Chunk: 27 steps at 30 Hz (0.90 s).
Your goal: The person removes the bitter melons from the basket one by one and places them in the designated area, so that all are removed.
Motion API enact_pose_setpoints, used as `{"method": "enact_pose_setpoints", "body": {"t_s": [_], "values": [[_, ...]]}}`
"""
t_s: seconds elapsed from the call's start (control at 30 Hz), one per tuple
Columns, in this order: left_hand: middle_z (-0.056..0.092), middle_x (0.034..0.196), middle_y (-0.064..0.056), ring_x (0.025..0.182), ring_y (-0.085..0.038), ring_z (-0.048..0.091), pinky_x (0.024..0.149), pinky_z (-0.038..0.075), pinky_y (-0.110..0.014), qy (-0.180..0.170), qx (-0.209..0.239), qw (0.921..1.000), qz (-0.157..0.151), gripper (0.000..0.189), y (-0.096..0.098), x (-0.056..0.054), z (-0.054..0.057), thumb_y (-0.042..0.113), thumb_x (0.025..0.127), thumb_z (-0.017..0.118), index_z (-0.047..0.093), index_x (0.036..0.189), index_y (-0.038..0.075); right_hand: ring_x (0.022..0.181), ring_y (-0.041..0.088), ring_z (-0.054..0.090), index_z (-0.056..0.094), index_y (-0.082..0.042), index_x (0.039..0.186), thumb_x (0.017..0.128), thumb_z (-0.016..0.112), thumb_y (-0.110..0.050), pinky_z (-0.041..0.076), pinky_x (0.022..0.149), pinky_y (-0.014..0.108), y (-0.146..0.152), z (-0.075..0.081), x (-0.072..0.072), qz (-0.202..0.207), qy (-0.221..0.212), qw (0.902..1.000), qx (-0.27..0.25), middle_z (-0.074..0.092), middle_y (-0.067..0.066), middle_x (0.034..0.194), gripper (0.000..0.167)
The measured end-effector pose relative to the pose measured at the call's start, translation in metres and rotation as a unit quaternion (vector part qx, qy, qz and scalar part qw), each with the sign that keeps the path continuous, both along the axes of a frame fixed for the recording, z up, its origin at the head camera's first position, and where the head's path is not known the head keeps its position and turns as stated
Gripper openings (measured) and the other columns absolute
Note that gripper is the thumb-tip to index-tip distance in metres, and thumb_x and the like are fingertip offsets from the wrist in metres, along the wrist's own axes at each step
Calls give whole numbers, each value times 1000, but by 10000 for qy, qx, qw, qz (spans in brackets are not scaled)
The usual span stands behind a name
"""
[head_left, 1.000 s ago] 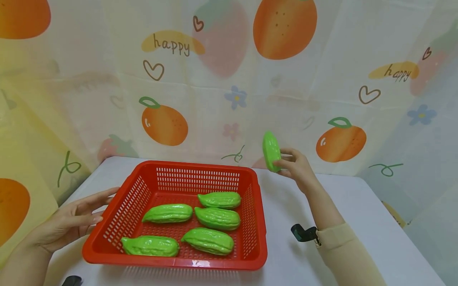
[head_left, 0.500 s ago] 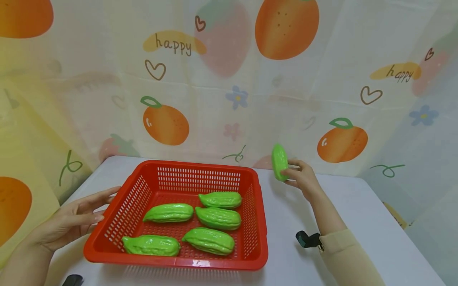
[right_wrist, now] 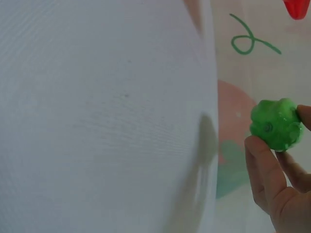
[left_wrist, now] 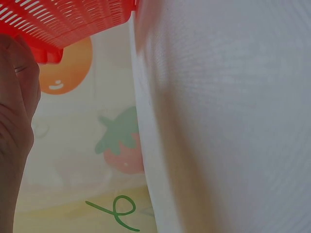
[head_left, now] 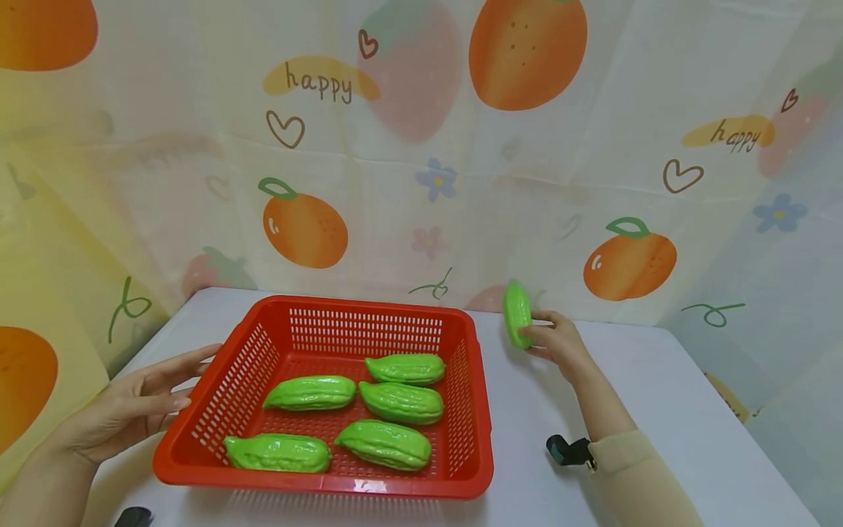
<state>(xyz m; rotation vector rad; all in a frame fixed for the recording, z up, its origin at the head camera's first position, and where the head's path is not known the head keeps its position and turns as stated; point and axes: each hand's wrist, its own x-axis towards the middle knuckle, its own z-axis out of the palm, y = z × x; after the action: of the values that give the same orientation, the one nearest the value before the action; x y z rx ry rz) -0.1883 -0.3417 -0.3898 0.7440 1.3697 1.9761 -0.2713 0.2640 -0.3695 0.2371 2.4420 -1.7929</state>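
My right hand (head_left: 560,344) pinches a glossy light-green bitter melon (head_left: 516,313) by its lower part, holding it nearly upright above the table's back right part. In the right wrist view, the melon's lobed end (right_wrist: 275,124) sits between thumb and fingertips. Several similar melons, one of them this front one (head_left: 383,444), lie in a red perforated plastic basket (head_left: 324,481). Against the basket's left side rests my left hand (head_left: 125,406), its fingers extended and thumb near the rim. Only part of that hand (left_wrist: 14,97) shows in the left wrist view, beside the basket's red wall (left_wrist: 92,19).
The basket stands on a white-covered table (head_left: 632,388), taking up its left and middle. A printed fruit-pattern cloth (head_left: 395,212) hangs right behind the table's back edge. Black devices sit by both wrists, such as the right wrist's camera (head_left: 568,450).
My right hand has lowered the bitter melon and shifted it slightly right, toward the table. The left hand, the basket and its melons stay in place.
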Motion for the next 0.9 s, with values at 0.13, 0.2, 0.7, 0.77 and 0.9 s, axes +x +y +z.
{"method": "enact_pose_setpoints", "body": {"t_s": [0.13,0.2,0.7,0.77,0.9], "values": [[49,150,2,122,-25,65,99,53,-44,-7,-19,10000,25,68,0,0,0,-10,99,23,20,159,23,84,9,65,34,6,147,92,64,-13,61,87,30,-2,-5,1,-15,-139,9999,21,53,22,128,66],[49,150,2,123,-25,65,100,53,-44,-14,11,10000,4,69,0,0,-1,-10,98,22,20,159,22,85,10,64,35,6,147,91,64,-13,61,87,31,-2,-6,1,-27,-201,9998,52,52,22,128,65],[48,151,1,124,-25,64,100,53,-44,-2,105,9999,-39,69,0,0,-1,-12,98,20,21,159,21,89,12,63,36,9,145,91,65,-16,61,82,27,1,-16,4,-65,-414,9986,331,53,21,125,66],[49,151,2,124,-24,64,100,53,-44,-4,83,10000,-12,69,-1,-1,-2,-12,98,21,22,158,22,86,10,63,37,9,145,91,65,-15,61,83,27,2,-17,4,-87,-469,9982,351,53,22,126,65],[48,151,2,124,-25,64,101,53,-44,-20,116,9999,-47,69,0,-1,-1,-11,98,21,21,158,21,88,10,63,36,9,145,91,64,-16,61,86,29,4,-18,4,-69,-544,9977,406,50,25,132,66]]}}
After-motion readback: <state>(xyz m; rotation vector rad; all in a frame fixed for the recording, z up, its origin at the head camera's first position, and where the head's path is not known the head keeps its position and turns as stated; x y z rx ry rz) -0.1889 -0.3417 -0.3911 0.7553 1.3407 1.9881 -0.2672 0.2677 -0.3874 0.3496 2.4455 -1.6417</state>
